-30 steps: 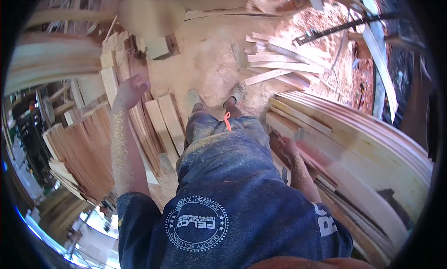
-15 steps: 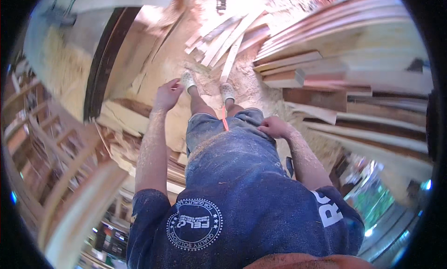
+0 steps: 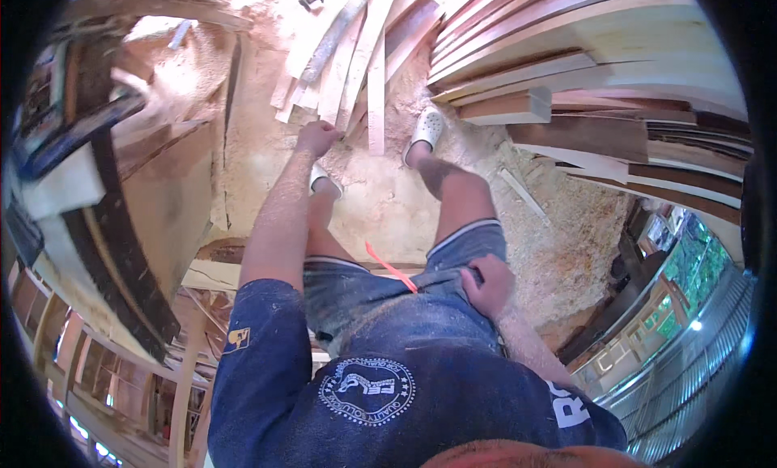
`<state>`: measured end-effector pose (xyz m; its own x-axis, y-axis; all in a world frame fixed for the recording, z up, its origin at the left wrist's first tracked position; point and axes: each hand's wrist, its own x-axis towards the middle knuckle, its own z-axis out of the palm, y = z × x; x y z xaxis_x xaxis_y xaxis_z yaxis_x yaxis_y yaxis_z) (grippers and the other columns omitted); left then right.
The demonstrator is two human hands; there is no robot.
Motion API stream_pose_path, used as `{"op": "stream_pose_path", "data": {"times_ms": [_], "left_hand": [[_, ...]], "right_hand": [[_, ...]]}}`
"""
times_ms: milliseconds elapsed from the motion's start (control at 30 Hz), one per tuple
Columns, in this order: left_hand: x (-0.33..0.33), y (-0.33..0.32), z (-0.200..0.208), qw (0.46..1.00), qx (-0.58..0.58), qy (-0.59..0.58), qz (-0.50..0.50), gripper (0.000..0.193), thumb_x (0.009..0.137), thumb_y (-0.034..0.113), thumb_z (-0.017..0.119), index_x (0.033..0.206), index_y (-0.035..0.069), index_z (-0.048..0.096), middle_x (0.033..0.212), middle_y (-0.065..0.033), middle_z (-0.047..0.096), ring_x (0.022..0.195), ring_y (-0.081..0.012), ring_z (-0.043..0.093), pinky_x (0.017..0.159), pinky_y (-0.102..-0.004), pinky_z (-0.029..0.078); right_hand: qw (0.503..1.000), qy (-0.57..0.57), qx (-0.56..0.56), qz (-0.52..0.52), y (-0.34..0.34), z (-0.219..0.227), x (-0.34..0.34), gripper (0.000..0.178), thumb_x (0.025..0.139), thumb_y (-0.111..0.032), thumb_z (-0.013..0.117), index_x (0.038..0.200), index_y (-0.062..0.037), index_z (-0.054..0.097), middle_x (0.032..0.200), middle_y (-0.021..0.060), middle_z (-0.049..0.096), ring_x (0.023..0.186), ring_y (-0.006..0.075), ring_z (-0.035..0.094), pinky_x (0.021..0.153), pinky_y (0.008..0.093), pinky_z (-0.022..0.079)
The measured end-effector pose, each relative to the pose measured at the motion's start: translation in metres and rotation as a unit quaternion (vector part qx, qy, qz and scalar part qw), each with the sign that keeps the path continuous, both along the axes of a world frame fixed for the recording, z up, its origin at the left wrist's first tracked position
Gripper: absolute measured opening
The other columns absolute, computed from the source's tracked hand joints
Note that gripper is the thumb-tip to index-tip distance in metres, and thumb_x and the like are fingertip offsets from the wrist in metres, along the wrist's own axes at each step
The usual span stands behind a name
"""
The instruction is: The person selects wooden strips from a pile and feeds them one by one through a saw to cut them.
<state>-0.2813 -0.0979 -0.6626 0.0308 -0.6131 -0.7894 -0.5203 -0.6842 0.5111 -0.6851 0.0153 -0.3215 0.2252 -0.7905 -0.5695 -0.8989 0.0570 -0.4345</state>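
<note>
My left hand [image 3: 320, 138] is stretched forward, its fingers curled in and nothing visible in them. It appears in front of the ends of several loose pale boards [image 3: 340, 83] on the ground; I see no contact with them. Close against the front of my denim shorts [image 3: 465, 245] is my right hand [image 3: 490, 284], with its fingers bent inward and partly hidden. No object shows in that hand. An orange strip [image 3: 391, 267] hangs from the waist of the shorts. Sawdust clings to my forearms and clothes.
Stacked planks [image 3: 558, 35] fill the far right, with a squared timber end [image 3: 538, 105] jutting out. A thin stick [image 3: 524, 197] lies on the sawdust-covered ground [image 3: 558, 261]. Dark-edged slabs [image 3: 121, 241] stand at left. Corrugated metal sheeting [image 3: 688, 395] is at lower right.
My left hand has swung forward and its fingers look more curled. The right hand has come lower in the picture, against my shorts. My feet have shifted, and the boards sit further left.
</note>
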Motion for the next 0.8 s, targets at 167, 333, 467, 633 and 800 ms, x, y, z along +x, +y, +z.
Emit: {"op": "stream_pose_path", "data": {"times_ms": [167,333,467,633,800], "left_hand": [[-0.087,0.038,-0.156,0.996,0.028,-0.056,0.059,0.079,0.074,0.041,0.087,0.136,0.003,0.057,0.131,-0.0204,0.066,0.120,-0.0344,0.064,0.106,-0.0401,0.048],[-0.201,-0.005,-0.185,0.972,0.071,-0.094,0.203,0.109,0.065,0.036,0.096,0.145,0.001,0.030,0.132,-0.0238,0.061,0.124,-0.0376,0.061,0.107,-0.0431,0.046],[-0.181,-0.017,-0.170,0.970,0.115,-0.053,0.206,0.102,0.069,0.028,0.092,0.143,0.001,0.029,0.125,-0.0267,0.063,0.119,-0.0401,0.063,0.100,-0.0448,0.052],[-0.230,-0.006,-0.052,0.978,-0.006,-0.062,0.197,0.072,0.079,0.030,0.079,0.129,-0.003,0.039,0.112,-0.0265,0.067,0.107,-0.0440,0.067,0.098,-0.0468,0.051],[-0.193,0.012,0.098,0.895,0.130,0.262,0.336,0.059,0.086,0.026,0.069,0.137,0.005,0.045,0.082,-0.0089,0.058,0.068,-0.0223,0.060,0.060,-0.0364,0.053]], "right_hand": [[0.999,0.007,-0.037,-0.008,-0.015,-0.047,-0.048,0.014,0.084,-0.023,0.074,0.084,-0.0099,0.068,0.076,0.0116,0.060,0.071,0.0351,0.063,0.065,0.0474,0.050],[0.996,0.069,-0.051,-0.001,-0.016,-0.078,-0.095,0.012,0.083,-0.020,0.072,0.078,-0.0106,0.067,0.071,0.0109,0.057,0.064,0.0350,0.058,0.057,0.0462,0.044],[0.997,0.051,-0.050,-0.009,-0.029,-0.079,-0.101,0.012,0.083,-0.019,0.071,0.078,-0.0099,0.066,0.070,0.0114,0.056,0.062,0.0349,0.057,0.056,0.0470,0.043],[0.999,0.012,-0.040,-0.018,-0.049,-0.053,-0.101,0.010,0.084,-0.017,0.070,0.080,-0.0082,0.066,0.072,0.0125,0.058,0.065,0.0365,0.060,0.060,0.0483,0.048],[0.998,-0.032,-0.045,-0.028,-0.059,-0.018,-0.076,0.011,0.086,-0.018,0.068,0.085,-0.0068,0.067,0.081,0.0144,0.065,0.077,0.0377,0.065,0.070,0.0480,0.053]]}}
